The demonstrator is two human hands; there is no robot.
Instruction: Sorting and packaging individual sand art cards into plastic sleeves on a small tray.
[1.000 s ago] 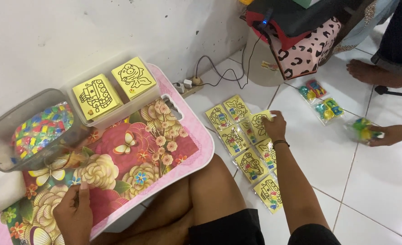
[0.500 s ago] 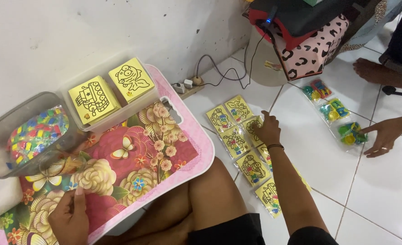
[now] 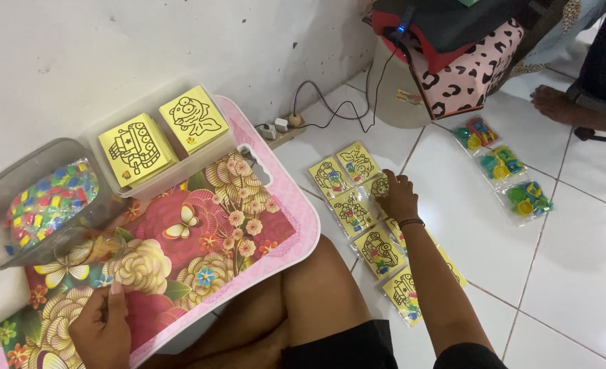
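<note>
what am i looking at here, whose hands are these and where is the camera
There is no machine here. A person sits on a tiled floor with a camera on their head, so you look down along their own arms. Their left hand rests empty on a pink flowered lap tray. Their right hand reaches to the floor and touches a spread of bagged yellow picture cards; whether its fingers grip one cannot be told. On the tray's far edge stand a clear tub of coloured pieces and a box with two stacks of yellow cards. Three small bags of coloured pots lie further right, near another person's foot.
</note>
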